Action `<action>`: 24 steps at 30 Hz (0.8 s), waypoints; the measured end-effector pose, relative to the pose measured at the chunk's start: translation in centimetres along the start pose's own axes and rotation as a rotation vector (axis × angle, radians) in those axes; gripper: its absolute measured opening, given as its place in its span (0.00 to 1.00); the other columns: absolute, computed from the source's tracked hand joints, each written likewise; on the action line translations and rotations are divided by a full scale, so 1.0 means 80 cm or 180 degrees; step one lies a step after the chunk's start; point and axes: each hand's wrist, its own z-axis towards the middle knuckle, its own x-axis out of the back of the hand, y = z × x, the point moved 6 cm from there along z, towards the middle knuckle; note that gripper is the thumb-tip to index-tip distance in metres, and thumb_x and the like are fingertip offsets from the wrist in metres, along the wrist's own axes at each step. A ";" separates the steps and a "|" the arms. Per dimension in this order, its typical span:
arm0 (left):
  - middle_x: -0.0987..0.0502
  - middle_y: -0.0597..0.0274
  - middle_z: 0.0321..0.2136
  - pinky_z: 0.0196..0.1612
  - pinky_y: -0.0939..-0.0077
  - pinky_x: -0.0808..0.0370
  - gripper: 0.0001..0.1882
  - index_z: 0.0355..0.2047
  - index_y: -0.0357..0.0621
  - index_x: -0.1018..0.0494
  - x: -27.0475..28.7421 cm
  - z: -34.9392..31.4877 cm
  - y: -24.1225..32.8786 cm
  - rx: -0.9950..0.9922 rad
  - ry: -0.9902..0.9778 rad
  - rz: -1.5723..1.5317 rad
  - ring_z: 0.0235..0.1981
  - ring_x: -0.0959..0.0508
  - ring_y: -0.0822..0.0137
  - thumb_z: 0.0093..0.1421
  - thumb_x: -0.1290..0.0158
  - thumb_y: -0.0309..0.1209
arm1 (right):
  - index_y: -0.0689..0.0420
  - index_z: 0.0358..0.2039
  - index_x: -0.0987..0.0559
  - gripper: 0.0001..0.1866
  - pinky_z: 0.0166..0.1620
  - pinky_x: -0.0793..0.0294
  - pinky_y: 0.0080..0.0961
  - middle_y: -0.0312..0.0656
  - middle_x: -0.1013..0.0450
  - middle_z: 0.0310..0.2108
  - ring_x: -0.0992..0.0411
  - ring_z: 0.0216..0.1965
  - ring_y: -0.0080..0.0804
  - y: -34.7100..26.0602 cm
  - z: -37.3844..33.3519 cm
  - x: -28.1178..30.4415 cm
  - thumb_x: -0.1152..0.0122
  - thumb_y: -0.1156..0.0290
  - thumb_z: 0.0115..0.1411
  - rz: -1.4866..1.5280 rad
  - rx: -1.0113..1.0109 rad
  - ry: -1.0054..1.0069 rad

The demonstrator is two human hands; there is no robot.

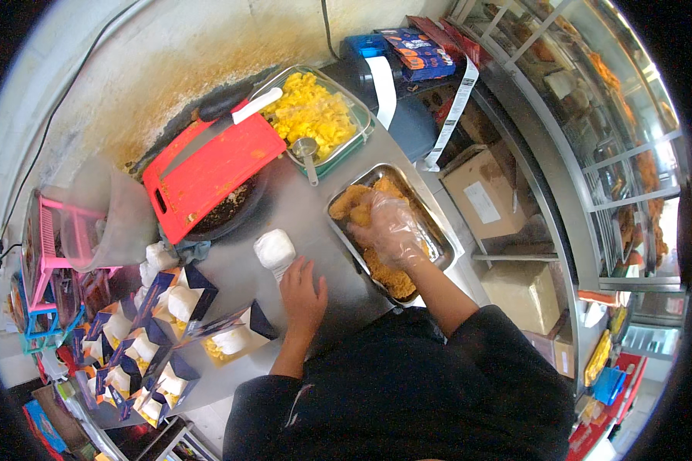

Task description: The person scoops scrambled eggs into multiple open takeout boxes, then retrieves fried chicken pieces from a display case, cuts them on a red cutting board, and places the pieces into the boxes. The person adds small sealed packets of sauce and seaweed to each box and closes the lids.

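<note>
My right hand [396,230], in a clear plastic glove, is down in a metal tray [440,244] of golden crumbs and breaded pieces. Its fingers curl on a breaded piece [351,201] near the tray's far left corner; the palm hides part of it. My bare left hand [303,292] rests on the steel table with its fingers stretched out. Just beyond those fingertips lies a white wrapped bundle [274,247], its twisted tail reaching the fingers. Left of that hand stands an open dark-blue carton [255,323] with a white bundle [231,339] over yellow food.
Several more filled cartons [142,349] crowd the table's left end. Farther back are a red cutting board [215,173] with a knife [257,105] across a dark pan, and a glass dish [367,127] of yellow pieces with a ladle [306,154]. A glass display case [592,115] stands right.
</note>
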 end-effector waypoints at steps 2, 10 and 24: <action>0.28 0.46 0.49 0.52 0.54 0.33 0.22 0.51 0.37 0.31 -0.014 0.012 0.012 0.0265 -0.0341 -0.0129 0.49 0.28 0.47 0.58 0.46 0.34 | 0.59 0.53 0.29 0.33 0.49 0.27 0.40 0.55 0.25 0.42 0.26 0.44 0.50 0.012 -0.004 0.001 0.32 0.53 0.51 0.0576 0.0183 0.0014; 0.24 0.52 0.26 0.30 0.62 0.26 0.29 0.60 0.35 0.50 -0.114 0.034 0.055 0.1650 -0.1050 -0.2021 0.25 0.22 0.59 0.63 0.52 0.30 | 0.58 0.51 0.27 0.37 0.48 0.27 0.34 0.46 0.23 0.40 0.25 0.43 0.36 0.098 0.083 0.031 0.25 0.53 0.45 0.1078 0.0074 -0.0473; 0.25 0.48 0.28 0.28 0.65 0.23 0.27 0.60 0.43 0.48 -0.145 0.008 0.013 0.2381 -0.1137 -0.3121 0.22 0.22 0.58 0.62 0.52 0.26 | 0.56 0.54 0.33 0.37 0.54 0.32 0.42 0.55 0.33 0.51 0.32 0.52 0.52 0.046 0.073 0.007 0.31 0.49 0.49 -0.0429 0.0470 -0.0747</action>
